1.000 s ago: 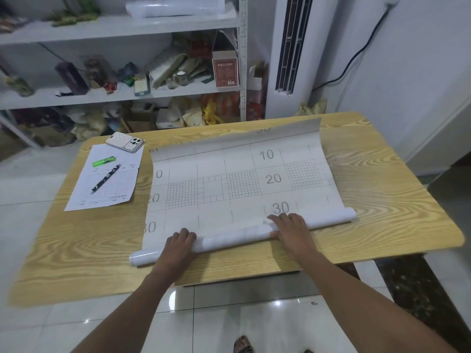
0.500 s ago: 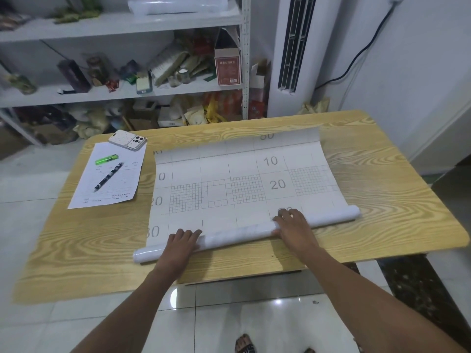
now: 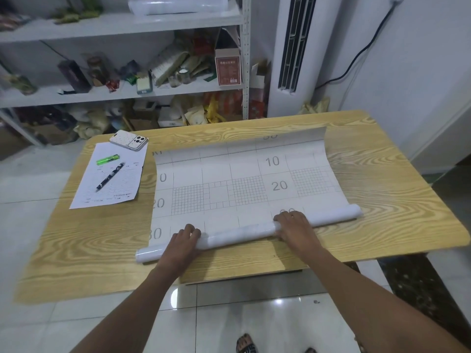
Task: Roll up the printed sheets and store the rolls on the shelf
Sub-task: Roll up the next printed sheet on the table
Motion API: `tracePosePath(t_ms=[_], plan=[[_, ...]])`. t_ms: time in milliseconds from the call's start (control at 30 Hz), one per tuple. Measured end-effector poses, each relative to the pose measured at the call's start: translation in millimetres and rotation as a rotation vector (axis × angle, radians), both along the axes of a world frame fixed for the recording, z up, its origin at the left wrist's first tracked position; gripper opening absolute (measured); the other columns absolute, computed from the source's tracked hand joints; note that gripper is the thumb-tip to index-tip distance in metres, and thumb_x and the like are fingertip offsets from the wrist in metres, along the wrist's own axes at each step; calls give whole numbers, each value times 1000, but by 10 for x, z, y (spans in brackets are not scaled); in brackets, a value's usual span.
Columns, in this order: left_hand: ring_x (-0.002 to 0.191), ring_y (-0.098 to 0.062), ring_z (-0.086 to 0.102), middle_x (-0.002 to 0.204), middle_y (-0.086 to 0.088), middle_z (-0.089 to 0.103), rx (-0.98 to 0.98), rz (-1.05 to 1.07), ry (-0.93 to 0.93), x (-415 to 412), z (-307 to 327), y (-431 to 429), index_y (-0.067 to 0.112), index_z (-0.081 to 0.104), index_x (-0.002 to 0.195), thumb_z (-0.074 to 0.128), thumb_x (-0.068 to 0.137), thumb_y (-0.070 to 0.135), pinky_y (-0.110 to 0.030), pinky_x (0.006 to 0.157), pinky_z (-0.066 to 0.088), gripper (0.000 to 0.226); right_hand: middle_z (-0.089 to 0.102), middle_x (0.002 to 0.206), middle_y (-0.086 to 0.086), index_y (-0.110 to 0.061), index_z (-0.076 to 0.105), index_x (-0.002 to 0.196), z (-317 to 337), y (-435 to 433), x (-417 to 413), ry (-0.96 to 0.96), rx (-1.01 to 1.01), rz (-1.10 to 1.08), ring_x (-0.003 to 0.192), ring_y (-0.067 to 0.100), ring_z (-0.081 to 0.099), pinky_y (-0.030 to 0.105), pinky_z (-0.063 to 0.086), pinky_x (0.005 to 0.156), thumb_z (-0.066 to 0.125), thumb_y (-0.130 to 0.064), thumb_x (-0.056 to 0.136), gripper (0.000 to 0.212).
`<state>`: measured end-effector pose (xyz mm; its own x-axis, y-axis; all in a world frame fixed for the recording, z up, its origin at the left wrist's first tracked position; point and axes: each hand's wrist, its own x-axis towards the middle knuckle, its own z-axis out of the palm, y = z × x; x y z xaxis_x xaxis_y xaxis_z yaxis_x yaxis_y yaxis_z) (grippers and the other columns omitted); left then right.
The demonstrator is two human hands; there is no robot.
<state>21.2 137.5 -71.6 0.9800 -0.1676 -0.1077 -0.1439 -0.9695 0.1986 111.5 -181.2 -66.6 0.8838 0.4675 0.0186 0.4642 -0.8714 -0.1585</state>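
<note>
Sheet [image 3: 242,184] is lying flat beyond our hands; we're cupping the roll [image 3: 239,231] crosswise, left hand [image 3: 182,242] and right hand [image 3: 293,226] curled over it.

right hand [image 3: 293,225] covering "30" on sheet [image 3: 242,184] | roll [image 3: 175,5] at 12 o'clock being cropped by top edge | page [image 3: 109,177] text too small | foot [image 3: 246,345] at 6 being cropped
</note>
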Motion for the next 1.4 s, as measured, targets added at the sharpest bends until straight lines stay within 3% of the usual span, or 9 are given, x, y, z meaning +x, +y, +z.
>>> tracePosePath(t_ms=[167,333,467,633,800,933,1033,1233,1400], plan=[[70,-24,54,87,-6,56,1,-3,-30,24,3,34,15,52,94,79,66,18,-36,62,45,39,61,110,6,-13,58,115,-9,-17,-30,56,-26,12,104,29,54,39,36,98,76,-38,69,56],[72,-23,57,82,-2,62,107,-45,-39,16,94,33,17,58,91,81,64,25,-36,59,49,37,59,108,7,-12,60,110,-31,16,-43,83,-42,-4,92,29,55,39,38,90,74,-32,73,44],[94,-31,54,106,-10,61,54,4,9,-15,69,18,10,54,118,61,84,17,-43,79,45,34,59,107,6,-12,62,105,-28,3,-74,59,-52,29,86,28,58,39,46,82,78,-24,71,39],[101,-34,52,122,-18,49,-5,62,26,-52,69,-41,7,42,131,61,84,14,-45,86,43,52,58,102,8,-11,62,105,-15,-4,-147,34,-10,22,87,29,56,40,46,83,72,-24,77,32],[88,-31,55,111,-14,50,9,55,58,-55,70,-75,9,49,121,72,72,17,-42,77,46,55,56,115,4,-15,51,125,16,32,-135,85,4,24,101,29,52,39,35,97,52,-17,93,32],[86,-26,53,105,-9,52,22,61,73,-64,54,-76,13,50,113,69,74,15,-40,76,46,44,63,106,3,-15,59,108,17,36,-122,60,37,-12,101,31,54,40,40,92,58,-15,90,18],[72,-23,57,86,-4,59,106,12,41,-53,30,-45,20,51,98,85,51,21,-37,60,51,58,65,103,3,-15,65,98,15,51,-119,27,19,-34,96,33,58,43,47,82,68,-15,82,16],[106,-26,48,115,-2,58,87,48,49,-37,94,-54,16,45,126,64,82,26,-37,89,38,49,61,116,7,-16,65,106,71,60,-116,29,-61,-19,97,33,56,44,47,85,72,-39,76,39],[108,-25,43,122,-3,55,78,44,57,-43,96,-83,18,40,129,47,93,20,-35,91,32,37,56,115,9,-11,56,116,40,31,-96,90,-7,-5,92,28,55,40,45,86,76,-47,67,64]])
